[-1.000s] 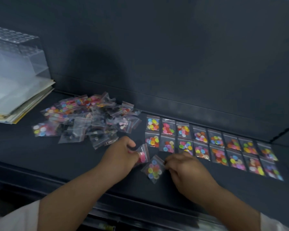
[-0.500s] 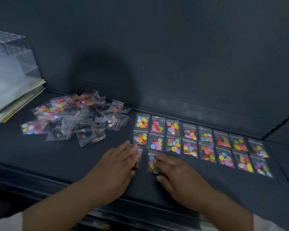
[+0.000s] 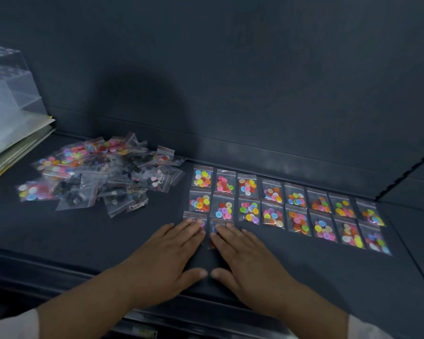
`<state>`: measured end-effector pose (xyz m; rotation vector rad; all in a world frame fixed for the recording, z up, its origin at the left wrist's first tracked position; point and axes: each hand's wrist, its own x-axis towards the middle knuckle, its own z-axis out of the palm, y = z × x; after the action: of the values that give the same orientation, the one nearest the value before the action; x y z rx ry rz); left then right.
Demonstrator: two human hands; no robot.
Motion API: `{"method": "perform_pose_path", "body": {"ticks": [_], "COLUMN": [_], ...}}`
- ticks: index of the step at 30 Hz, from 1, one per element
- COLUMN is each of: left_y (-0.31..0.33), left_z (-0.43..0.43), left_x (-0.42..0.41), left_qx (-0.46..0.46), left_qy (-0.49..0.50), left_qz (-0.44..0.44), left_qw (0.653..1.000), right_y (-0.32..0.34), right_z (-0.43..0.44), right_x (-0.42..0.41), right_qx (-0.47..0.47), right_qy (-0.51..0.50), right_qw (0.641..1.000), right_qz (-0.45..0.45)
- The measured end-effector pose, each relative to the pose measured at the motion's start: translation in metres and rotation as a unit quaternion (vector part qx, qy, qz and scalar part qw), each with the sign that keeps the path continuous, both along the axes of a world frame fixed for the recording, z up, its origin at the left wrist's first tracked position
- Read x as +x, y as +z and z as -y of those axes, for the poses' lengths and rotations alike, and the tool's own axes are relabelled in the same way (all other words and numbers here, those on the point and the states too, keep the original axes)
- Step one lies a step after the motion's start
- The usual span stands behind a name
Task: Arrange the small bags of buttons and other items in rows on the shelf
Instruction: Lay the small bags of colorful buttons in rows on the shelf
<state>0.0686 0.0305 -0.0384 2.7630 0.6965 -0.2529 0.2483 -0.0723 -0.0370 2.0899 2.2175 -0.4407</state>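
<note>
The left hand (image 3: 167, 255) and right hand (image 3: 245, 260) lie flat, fingers straight, gripping nothing. The left fingertips press a small clear zip bag of coloured buttons (image 3: 190, 216); the right press a second clear button bag (image 3: 216, 225) just beside it. Both bags lie lengthwise along the fingers. The two finished rows of button bags (image 3: 279, 204) sit just beyond the fingertips. The loose heap of unsorted clear bags (image 3: 101, 174) lies ahead-left on the dark shelf (image 3: 83, 241), nearer the left hand.
</note>
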Motion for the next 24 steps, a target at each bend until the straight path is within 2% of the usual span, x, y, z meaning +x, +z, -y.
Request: {"method": "perform_pose_path", "body": {"ticks": [15,24], "left_y": [-0.004,0.007], "left_z": [-0.007,-0.027], "left_x": [-0.004,-0.038], "left_qx": [-0.001,0.049], "left_qy": [-0.007,0.079], "left_qz": [0.041,0.134], "left_qw": [0.999,0.987], "right_y": [0.004,0.019], "right_z": [-0.005,-0.036], "right_x": [-0.010,-0.031], "right_qx": [0.022,0.070], "right_qy": [-0.026,-0.003], "right_qw": [0.999,0.998], "right_qz": [-0.001,-0.007]}}
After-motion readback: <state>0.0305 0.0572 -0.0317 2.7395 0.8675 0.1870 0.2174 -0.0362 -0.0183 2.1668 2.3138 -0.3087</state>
